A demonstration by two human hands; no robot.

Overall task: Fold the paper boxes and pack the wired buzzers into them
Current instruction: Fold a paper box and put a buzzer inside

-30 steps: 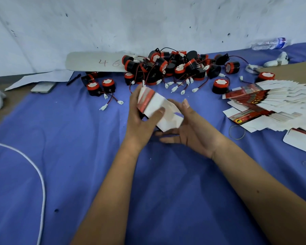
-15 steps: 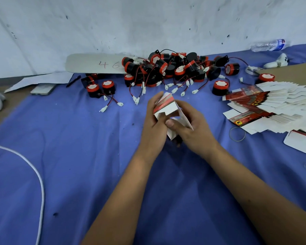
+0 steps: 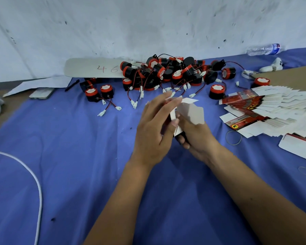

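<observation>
Head view: both hands still grip paper box (image 3: 189, 114), left hand (image 3: 154, 131) now covering it, right hand (image 3: 198, 138) beneath.

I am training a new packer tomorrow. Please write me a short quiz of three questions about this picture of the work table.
1. True or false: both hands are on one paper box above the blue cloth.
2. Where does the fanned stack of flat boxes lie? A) left of the hands B) right of the hands C) under the buzzer pile
3. Fill in: the sheet against the wall behind the buzzer pile has the handwritten digits ____.

Key
1. True: left hand and right hand both hold it.
2. B
3. 46
</observation>
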